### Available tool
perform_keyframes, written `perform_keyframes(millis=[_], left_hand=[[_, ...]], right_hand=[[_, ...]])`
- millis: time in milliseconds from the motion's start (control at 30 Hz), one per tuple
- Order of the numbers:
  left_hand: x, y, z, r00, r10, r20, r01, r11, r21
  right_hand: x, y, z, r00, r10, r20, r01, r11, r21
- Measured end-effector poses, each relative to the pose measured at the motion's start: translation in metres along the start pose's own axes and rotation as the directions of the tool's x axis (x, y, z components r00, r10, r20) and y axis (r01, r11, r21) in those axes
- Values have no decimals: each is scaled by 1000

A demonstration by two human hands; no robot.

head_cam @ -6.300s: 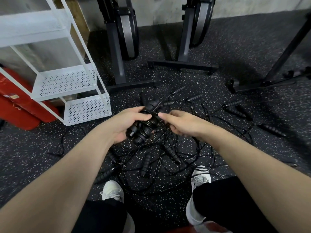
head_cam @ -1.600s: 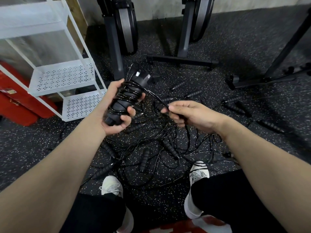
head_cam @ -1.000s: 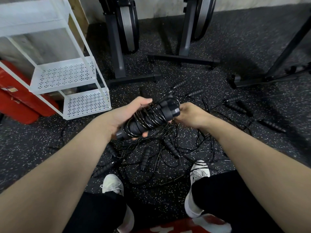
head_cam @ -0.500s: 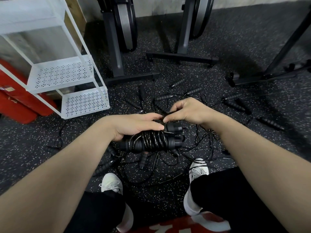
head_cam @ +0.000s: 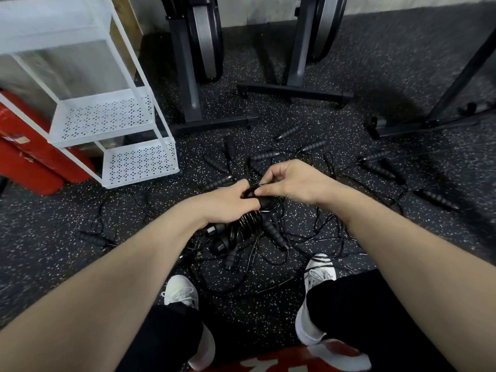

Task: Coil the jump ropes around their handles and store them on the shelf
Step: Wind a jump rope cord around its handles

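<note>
My left hand [head_cam: 228,204] grips a pair of black jump rope handles [head_cam: 239,230] with black cord wound round them; the handle ends stick out below my palm. My right hand [head_cam: 292,182] pinches the loose end of the cord at the top of the bundle, fingertips against my left thumb. Under both hands lies a tangle of black ropes [head_cam: 303,237] with several ribbed handles scattered on the speckled floor. The white perforated shelf [head_cam: 139,163] stands at the left, its two lower tiers bare.
Red cylinders [head_cam: 35,159] lie behind the shelf at the far left. Two black machine stands [head_cam: 295,89] rise at the back, and another frame's base [head_cam: 429,124] sits at the right. My white shoes [head_cam: 316,275] rest at the edge of the rope pile.
The coiled bundle has tipped from level to more upright under my left hand. My right hand has stayed at the bundle's top end, still working the cord end.
</note>
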State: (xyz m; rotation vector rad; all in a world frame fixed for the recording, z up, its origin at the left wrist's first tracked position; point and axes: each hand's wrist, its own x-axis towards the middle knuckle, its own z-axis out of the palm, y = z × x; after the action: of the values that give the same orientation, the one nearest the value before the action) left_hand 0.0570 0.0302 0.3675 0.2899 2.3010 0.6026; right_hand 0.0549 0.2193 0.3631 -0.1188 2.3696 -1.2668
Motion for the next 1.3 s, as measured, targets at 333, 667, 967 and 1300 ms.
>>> perform_keyframes(millis=[333,667,967,1300], left_hand=[[8,-8,-2,991,-70,-111,44,975,-216],[3,-1,-12,954,-284,-97,116,646,-754],[-9,8,-21,978,-206,43,139,480,-866],[-14,-4,-35,982,-184,-42,15,293,-956]], right_hand=[[-16,-8,-5,992,130,8,-129,989,-78],[-21,-12,-4,1000,-14,-4,14,999,-50],[-22,-9,-11,998,-51,26,48,993,108],[-21,7,-24,998,-52,34,45,979,199]])
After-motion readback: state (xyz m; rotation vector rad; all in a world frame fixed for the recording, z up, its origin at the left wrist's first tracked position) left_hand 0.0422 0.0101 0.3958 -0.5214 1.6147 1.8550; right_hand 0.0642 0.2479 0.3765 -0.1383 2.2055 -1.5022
